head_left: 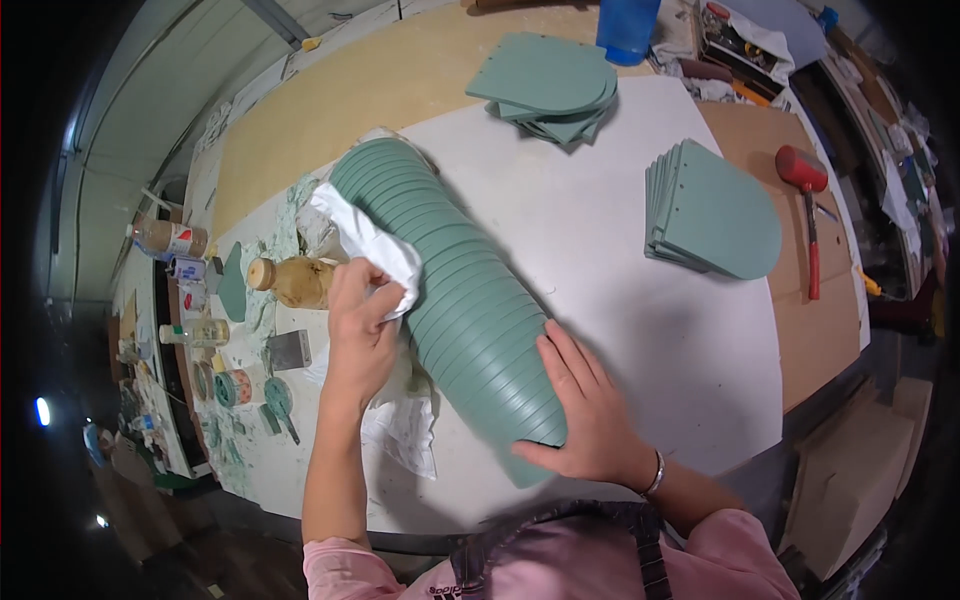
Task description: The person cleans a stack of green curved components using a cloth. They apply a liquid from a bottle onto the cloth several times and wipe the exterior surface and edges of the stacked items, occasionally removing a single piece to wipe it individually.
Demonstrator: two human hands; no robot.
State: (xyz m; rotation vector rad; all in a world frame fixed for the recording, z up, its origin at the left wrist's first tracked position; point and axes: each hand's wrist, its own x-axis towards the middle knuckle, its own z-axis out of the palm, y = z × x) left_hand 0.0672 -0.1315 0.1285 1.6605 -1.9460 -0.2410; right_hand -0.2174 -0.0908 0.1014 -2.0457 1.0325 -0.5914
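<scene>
A long row of green rounded panels (455,270) lies across the white table, packed face to face so their curved edges form a ribbed half-cylinder. At its left side my left hand (362,315) is closed on a white cloth (372,240), which drapes up along the ribs and touches them. My right hand (585,405) lies with spread fingers on the near right end of the row, holding nothing. Right beside my left hand, a jar of brownish liquid (300,282) lies or leans; my hand covers part of it.
Two stacks of green panels (545,75) (715,215) stand on the far and right parts of the table. A red mallet (803,170) lies on brown cardboard (765,140). Bottles (200,332), a metal block (290,350) and a green-smeared tool (278,397) crowd the left. A blue container (628,30) stands far back.
</scene>
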